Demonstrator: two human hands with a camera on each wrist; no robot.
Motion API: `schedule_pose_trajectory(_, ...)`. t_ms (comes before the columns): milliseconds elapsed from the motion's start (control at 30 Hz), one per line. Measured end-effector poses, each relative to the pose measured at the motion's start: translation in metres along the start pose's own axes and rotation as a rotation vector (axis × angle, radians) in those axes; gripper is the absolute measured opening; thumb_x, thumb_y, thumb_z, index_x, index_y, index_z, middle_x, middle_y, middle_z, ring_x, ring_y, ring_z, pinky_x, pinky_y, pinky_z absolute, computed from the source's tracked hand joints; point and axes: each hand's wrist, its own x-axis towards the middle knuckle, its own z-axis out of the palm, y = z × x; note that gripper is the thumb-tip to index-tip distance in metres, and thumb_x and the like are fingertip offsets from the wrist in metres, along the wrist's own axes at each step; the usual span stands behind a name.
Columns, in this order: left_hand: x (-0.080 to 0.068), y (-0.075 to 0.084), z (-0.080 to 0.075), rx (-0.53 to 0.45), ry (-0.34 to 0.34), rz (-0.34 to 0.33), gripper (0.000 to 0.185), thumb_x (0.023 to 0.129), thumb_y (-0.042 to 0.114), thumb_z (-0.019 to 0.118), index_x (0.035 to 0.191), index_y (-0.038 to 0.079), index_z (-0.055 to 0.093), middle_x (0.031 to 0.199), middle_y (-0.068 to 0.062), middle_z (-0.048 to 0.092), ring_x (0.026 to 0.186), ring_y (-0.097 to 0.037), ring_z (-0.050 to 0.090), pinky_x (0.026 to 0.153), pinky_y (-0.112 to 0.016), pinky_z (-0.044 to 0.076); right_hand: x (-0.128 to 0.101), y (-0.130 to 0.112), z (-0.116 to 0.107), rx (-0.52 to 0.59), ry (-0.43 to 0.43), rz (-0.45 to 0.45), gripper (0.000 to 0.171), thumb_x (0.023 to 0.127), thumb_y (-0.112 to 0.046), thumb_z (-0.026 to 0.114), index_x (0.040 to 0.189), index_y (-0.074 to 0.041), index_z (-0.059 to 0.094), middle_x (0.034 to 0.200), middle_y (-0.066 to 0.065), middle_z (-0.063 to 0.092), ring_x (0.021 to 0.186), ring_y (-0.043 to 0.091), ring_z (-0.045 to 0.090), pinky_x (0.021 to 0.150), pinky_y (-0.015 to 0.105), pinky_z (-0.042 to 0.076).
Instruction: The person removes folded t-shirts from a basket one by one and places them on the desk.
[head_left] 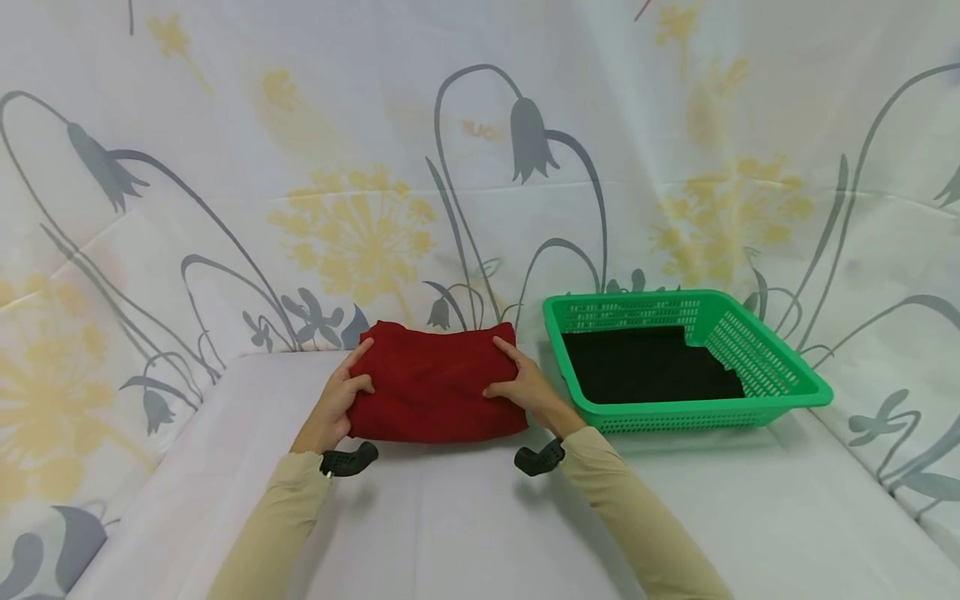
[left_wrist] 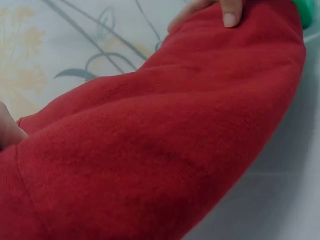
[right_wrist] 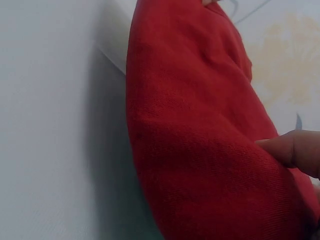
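A folded red garment lies on the white table, a little left of the middle. My left hand holds its left edge, thumb on top and index finger stretched along the side. On the opposite edge my right hand holds it the same way. The other fingers are hidden by the cloth. The red garment fills the left wrist view, with a right fingertip on its far end. In the right wrist view the red garment has my right thumb pressed on it.
A green plastic basket stands just right of the garment, with a black cloth lying flat inside. A floral sheet hangs behind and at both sides. Black wrist mounts sit on both sleeves.
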Motion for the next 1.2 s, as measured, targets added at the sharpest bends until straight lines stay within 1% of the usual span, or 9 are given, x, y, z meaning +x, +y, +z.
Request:
schedule_pose_trajectory(200, 0.012, 0.005, -0.008, 0.048, -0.004, 0.001, 0.080, 0.084, -0.009, 0.041, 0.154, 0.026, 0.029, 0.153, -0.004, 0.019, 0.121, -0.022, 0.029, 0.095, -0.040, 0.028, 0.011, 0.003, 0.005, -0.005, 0.003, 0.017, 0.089, 0.079, -0.001, 0.073, 0.154, -0.022, 0.030, 0.139, 0.015, 0.042, 0.119, 0.032, 0.043, 0.094, 0.045, 0.042)
schedule_pose_trajectory(333, 0.015, 0.007, -0.015, 0.070, 0.004, -0.005, 0.079, 0.084, -0.008, 0.041, 0.154, 0.027, 0.030, 0.153, -0.005, 0.019, 0.119, -0.022, 0.030, 0.094, -0.037, 0.029, 0.017, 0.004, 0.012, -0.009, 0.002, 0.013, 0.090, 0.078, 0.002, 0.072, 0.154, -0.021, 0.030, 0.138, 0.013, 0.043, 0.117, 0.030, 0.045, 0.094, 0.043, 0.042)
schedule_pose_trajectory(467, 0.016, 0.005, -0.023, 0.077, 0.029, -0.029, 0.080, 0.083, -0.009, 0.041, 0.154, 0.027, 0.030, 0.150, -0.004, 0.020, 0.117, -0.021, 0.032, 0.090, -0.033, 0.032, 0.024, 0.007, 0.020, -0.026, 0.005, 0.019, 0.091, 0.077, 0.003, 0.073, 0.154, -0.023, 0.030, 0.138, 0.012, 0.044, 0.114, 0.028, 0.047, 0.094, 0.041, 0.041)
schedule_pose_trajectory(633, 0.019, -0.002, -0.031, 0.079, 0.047, -0.050, 0.082, 0.081, -0.009, 0.041, 0.154, 0.025, 0.028, 0.151, -0.006, 0.020, 0.117, -0.021, 0.032, 0.090, -0.032, 0.032, 0.030, 0.012, 0.027, -0.041, 0.015, 0.040, 0.094, 0.073, 0.005, 0.073, 0.153, -0.022, 0.032, 0.141, 0.012, 0.043, 0.114, 0.028, 0.046, 0.094, 0.042, 0.040)
schedule_pose_trajectory(867, 0.020, -0.010, -0.034, 0.118, 0.057, -0.077, 0.083, 0.080, -0.008, 0.041, 0.156, 0.023, 0.024, 0.154, -0.008, 0.016, 0.121, -0.022, 0.028, 0.092, -0.032, 0.030, 0.035, 0.015, 0.032, -0.101, 0.013, 0.067, 0.095, 0.070, 0.006, 0.071, 0.153, -0.018, 0.031, 0.143, 0.016, 0.040, 0.120, 0.031, 0.042, 0.098, 0.047, 0.036)
schedule_pose_trajectory(1000, 0.020, -0.011, -0.035, 0.134, 0.065, -0.095, 0.083, 0.081, -0.008, 0.042, 0.155, 0.023, 0.024, 0.153, -0.008, 0.018, 0.121, -0.022, 0.029, 0.092, -0.032, 0.030, 0.036, 0.017, 0.033, -0.122, 0.008, 0.074, 0.095, 0.071, 0.006, 0.071, 0.153, -0.017, 0.031, 0.144, 0.016, 0.039, 0.120, 0.032, 0.043, 0.098, 0.047, 0.037)
schedule_pose_trajectory(1100, 0.020, -0.009, -0.036, 0.152, 0.052, -0.111, 0.084, 0.081, -0.008, 0.042, 0.156, 0.023, 0.022, 0.151, -0.011, 0.021, 0.119, -0.024, 0.031, 0.089, -0.031, 0.034, 0.037, 0.020, 0.032, -0.129, 0.004, 0.081, 0.094, 0.071, 0.006, 0.072, 0.153, -0.016, 0.031, 0.146, 0.017, 0.038, 0.119, 0.032, 0.043, 0.098, 0.047, 0.037)
schedule_pose_trajectory(1200, 0.019, -0.008, -0.037, 0.177, 0.028, -0.126, 0.083, 0.082, -0.009, 0.042, 0.157, 0.022, 0.019, 0.149, -0.015, 0.022, 0.117, -0.025, 0.034, 0.083, -0.031, 0.040, 0.037, 0.024, 0.032, -0.132, 0.007, 0.087, 0.094, 0.072, 0.005, 0.072, 0.153, -0.016, 0.031, 0.147, 0.017, 0.037, 0.120, 0.033, 0.042, 0.099, 0.047, 0.037)
